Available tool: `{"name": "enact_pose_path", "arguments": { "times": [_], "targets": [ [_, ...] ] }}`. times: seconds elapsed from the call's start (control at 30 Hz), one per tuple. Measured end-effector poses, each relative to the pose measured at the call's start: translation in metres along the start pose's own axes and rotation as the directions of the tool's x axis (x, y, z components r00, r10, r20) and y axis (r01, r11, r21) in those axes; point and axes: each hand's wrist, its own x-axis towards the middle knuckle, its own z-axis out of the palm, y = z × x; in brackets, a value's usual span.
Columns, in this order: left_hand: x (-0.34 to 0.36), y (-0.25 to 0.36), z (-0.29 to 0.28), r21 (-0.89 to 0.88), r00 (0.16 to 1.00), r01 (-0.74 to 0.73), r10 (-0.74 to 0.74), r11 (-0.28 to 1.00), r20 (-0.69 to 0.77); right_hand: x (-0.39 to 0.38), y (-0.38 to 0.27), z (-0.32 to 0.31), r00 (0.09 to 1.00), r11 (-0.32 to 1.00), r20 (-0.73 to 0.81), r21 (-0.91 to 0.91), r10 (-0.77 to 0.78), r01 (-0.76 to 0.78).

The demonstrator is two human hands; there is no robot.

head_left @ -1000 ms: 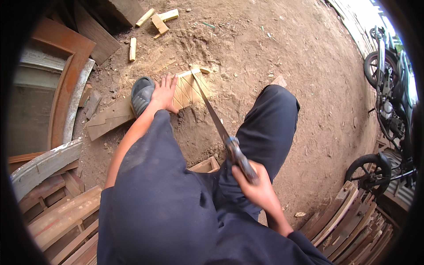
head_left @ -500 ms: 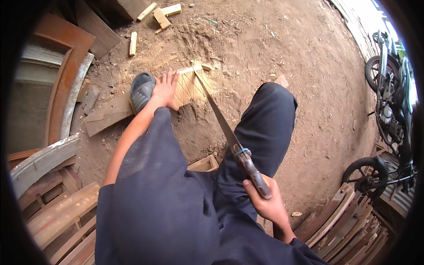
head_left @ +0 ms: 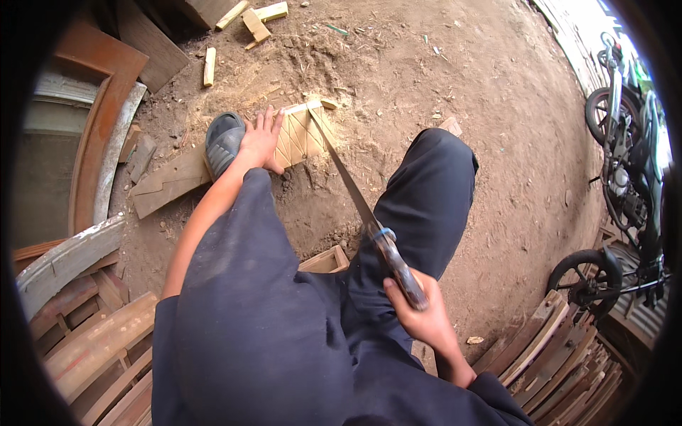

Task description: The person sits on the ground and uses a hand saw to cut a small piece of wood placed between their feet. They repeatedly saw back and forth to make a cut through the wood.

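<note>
Ground (head_left: 518,206): brown soil outdoors, with small chips lying here and there.
Board (head_left: 304,138): it lies low at the ground, ahead of the person and a little to the left; its pale face has dark slanting lines, like a row of narrow triangles.
Saw (head_left: 349,183): its thin blade points away from the person, and the tip meets the far edge of the board, near the right end.
Left hand (head_left: 261,143): set down on the board, palm downward, with the fingers spread wide and the thumb apart.
Right hand (head_left: 425,311): fingers are closed round the dark handle (head_left: 401,273) of the saw.
Shoe (head_left: 224,145): grey, just left of the left hand, resting on wood.
Sawdust (head_left: 335,133): pale, scattered close around the right end of the board.
Trousers (head_left: 259,319): dark blue, the two knees bent and well apart.
Offcuts (head_left: 257,27): several short yellowish sticks, farther ahead on the soil.
Wooden frame (head_left: 124,67): reddish brown, leaning at the far left.
Planks (head_left: 103,344): stacked at the lower left; another pile (head_left: 543,355) is at the lower right.
Motorcycle (head_left: 620,181): near the right rim, with black wheels.
</note>
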Motion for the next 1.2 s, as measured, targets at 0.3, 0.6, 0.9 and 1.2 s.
{"name": "enact_pose_path", "arguments": {
  "times": [0.3,0.6,0.9,1.2],
  "targets": [
    [-0.002,0.003,0.003,0.02,0.999,-0.007,0.008,1.0,-0.043,0.005,-0.002,0.011,1.0,1.0,0.002,0.011,-0.022,0.022],
    [0.006,0.003,0.006,-0.052,0.997,-0.044,0.041,0.998,-0.06,0.073,0.014,0.031,0.998,0.997,-0.006,-0.035,-0.07,0.07],
    [0.001,-0.003,0.006,-0.059,0.998,-0.02,0.017,0.998,-0.058,0.025,0.012,0.013,0.997,0.997,0.006,-0.013,-0.073,0.073],
    [0.0,-0.002,0.003,-0.077,0.997,-0.021,0.016,0.997,-0.073,-0.007,0.01,0.004,1.0,1.0,0.009,0.024,0.011,-0.011]
  ]
}}
